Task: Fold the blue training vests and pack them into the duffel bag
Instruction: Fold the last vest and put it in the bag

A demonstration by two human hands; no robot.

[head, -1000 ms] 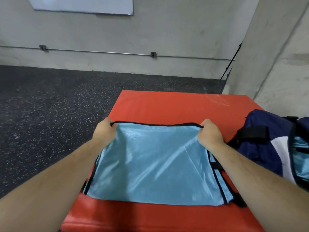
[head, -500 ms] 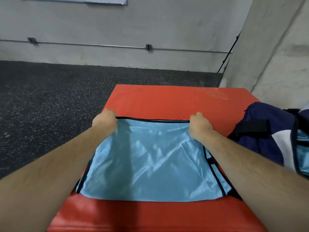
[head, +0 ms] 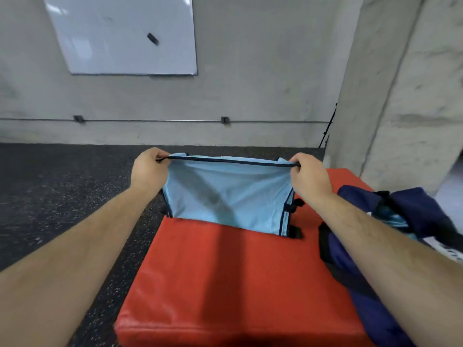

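Cloth, thin and shiny and light blue, makes up the vest (head: 225, 199). A dark band runs along its top edge. The left hand (head: 149, 170) pinches one end of that band and the right hand (head: 310, 177) pinches the other end. Both hands have their fingers curled tight on it, so the band is pulled into a straight line between the two fists. The vest hangs down from the hands like a soft sheet with a few loose folds. Its bottom edge lies against the red pad (head: 225, 276) below the hands. Small black tabs stick out of the vest's side under the right hand.

The red pad is a thick block with a smooth, slick skin and a rounded front edge. The duffel bag (head: 416, 211) is dark blue, floppy and lumpy. It sits on the pad just outside the right arm, lower than the right hand. More light blue cloth shows in its open top.

Outside the left arm the pad ends and drops to the black speckled floor (head: 62, 196). A wide stretch of red shows between the hanging vest and the pad's near edge. Past the hands stands a rough grey wall (head: 263, 83) with a whiteboard (head: 120, 36) and a thin metal pipe (head: 150, 120). A grey pillar (head: 400, 96) rises past the right hand.
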